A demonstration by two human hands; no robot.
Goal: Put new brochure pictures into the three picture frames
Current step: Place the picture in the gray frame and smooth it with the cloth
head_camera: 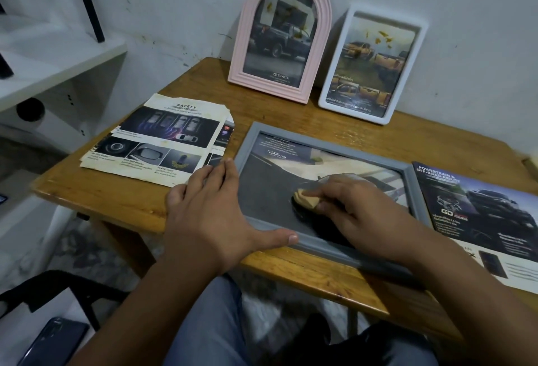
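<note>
Grey frame [329, 144] flat, car picture inside; left hand [209, 208] spread on edge; right hand [349, 205] pinching tan pad [304, 198].

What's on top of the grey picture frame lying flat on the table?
On the grey frame the right hand presses a small tan pad onto the car picture. The left hand steadies the frame's near corner. What lies under the pad and hands is hidden.

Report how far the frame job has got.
Done: pink arched frame and white frame stand at the wall with truck pictures. In hand: left hand steadies the flat grey frame; right hand rubs its front with a tan cloth. Left: stand it up.
</note>
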